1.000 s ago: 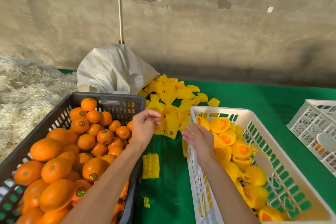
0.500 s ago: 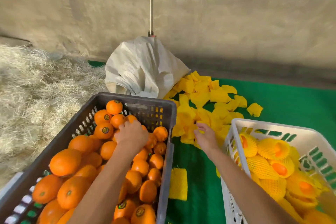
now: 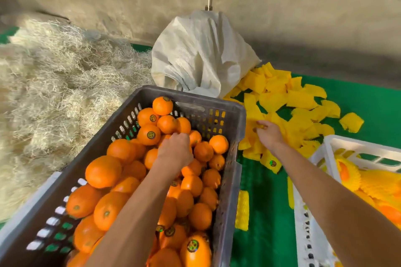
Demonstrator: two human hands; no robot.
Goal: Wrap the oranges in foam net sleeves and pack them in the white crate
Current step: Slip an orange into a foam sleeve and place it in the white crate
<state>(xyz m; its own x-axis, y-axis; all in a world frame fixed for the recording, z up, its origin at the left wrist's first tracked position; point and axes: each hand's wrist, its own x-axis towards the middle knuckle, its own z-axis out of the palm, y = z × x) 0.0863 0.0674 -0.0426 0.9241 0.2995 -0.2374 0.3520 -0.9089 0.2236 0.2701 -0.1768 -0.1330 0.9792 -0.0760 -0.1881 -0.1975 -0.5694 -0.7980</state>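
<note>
Left hand (image 3: 175,149) gripping oranges (image 3: 149,134) in dark crate (image 3: 227,180), right hand (image 3: 269,134) pinching foam sleeves (image 3: 280,102)

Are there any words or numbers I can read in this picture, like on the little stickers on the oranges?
No text here can be read.
Round stickers on the oranges, such as this one: dark with a gold mark, too small and blurred to read.
Sticker on the big orange at the bottom: a pattern shows, no legible letters.
Round sticker on a yellow foam sleeve: too small to read.
Dark crate and white crate: no writing visible.
</note>
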